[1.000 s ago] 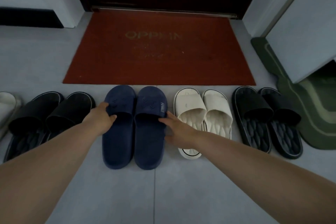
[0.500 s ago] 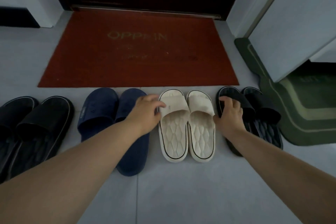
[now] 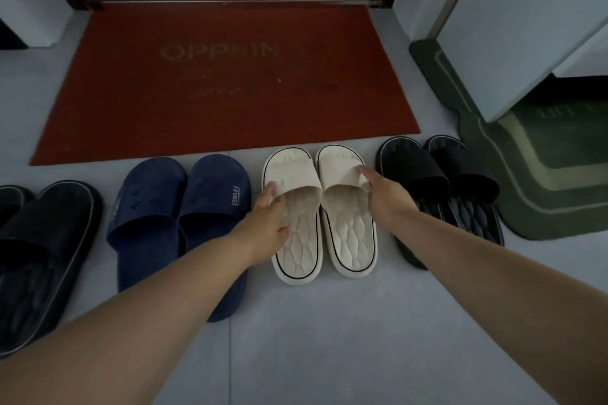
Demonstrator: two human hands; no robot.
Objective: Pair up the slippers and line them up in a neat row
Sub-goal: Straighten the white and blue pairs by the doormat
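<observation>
Both hands had left the navy pair [image 3: 177, 204]; left hand [image 3: 268, 219] and right hand [image 3: 386, 199], fingers straight, grasping nothing, now pressed the white pair [image 3: 348, 237] together, so the row looked nearly done.

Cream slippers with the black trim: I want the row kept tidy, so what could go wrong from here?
Pushed forward, the cream quilted slide slippers could ride onto the red doormat, whose edge lies just past their toes. The right hand sits close beside the black ribbed slide slippers and might knock them askew.
</observation>
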